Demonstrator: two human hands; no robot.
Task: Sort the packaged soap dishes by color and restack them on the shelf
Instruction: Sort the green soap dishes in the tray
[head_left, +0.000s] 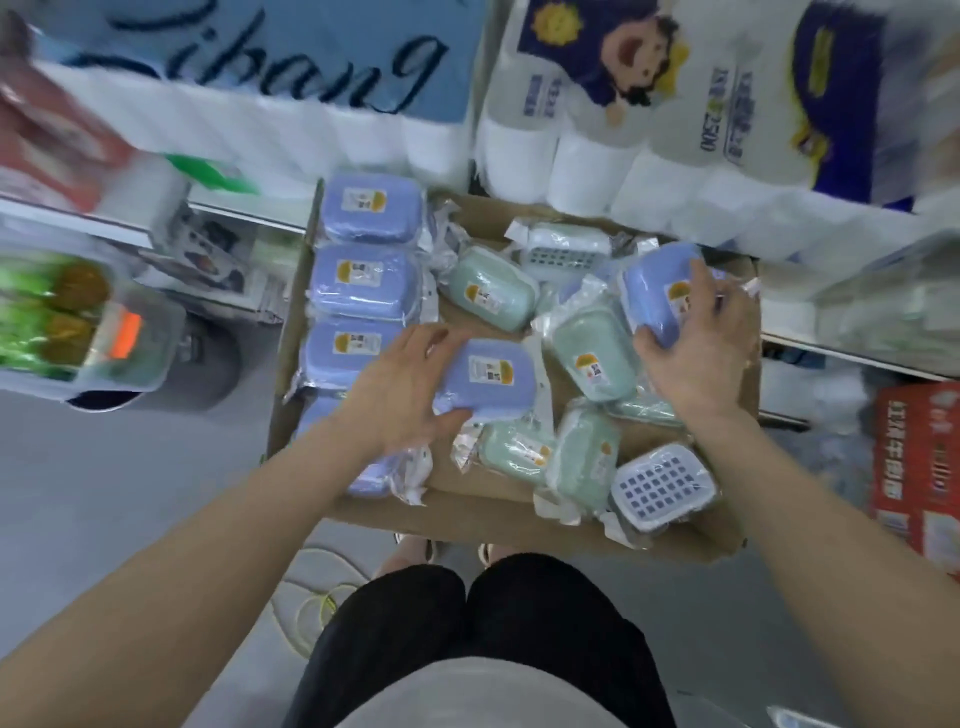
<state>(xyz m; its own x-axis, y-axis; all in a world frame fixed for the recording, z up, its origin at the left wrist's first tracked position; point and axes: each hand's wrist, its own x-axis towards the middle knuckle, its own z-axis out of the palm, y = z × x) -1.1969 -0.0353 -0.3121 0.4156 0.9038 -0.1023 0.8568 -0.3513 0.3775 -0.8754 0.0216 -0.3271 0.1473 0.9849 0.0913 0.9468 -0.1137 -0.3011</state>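
A cardboard sheet (498, 512) on the shelf carries plastic-wrapped soap dishes. Blue ones (363, 278) lie in a tidy column along its left side. Green ones (491, 293) lie loose across the middle and right, among them one near the front (584, 452). My left hand (400, 389) grips a blue soap dish (491, 379) at the middle, fingers above it and thumb below. My right hand (691, 343) holds another blue soap dish (660, 291) tilted above the loose pile. A dish showing its white grid insert (662, 486) lies at the front right.
Large packs of toilet rolls (649, 130) stand behind the sheet. A clear box with green and orange goods (78, 322) sits on the left, a red carton (917, 462) on the right. My knees in dark shorts (467, 623) are below, over grey floor.
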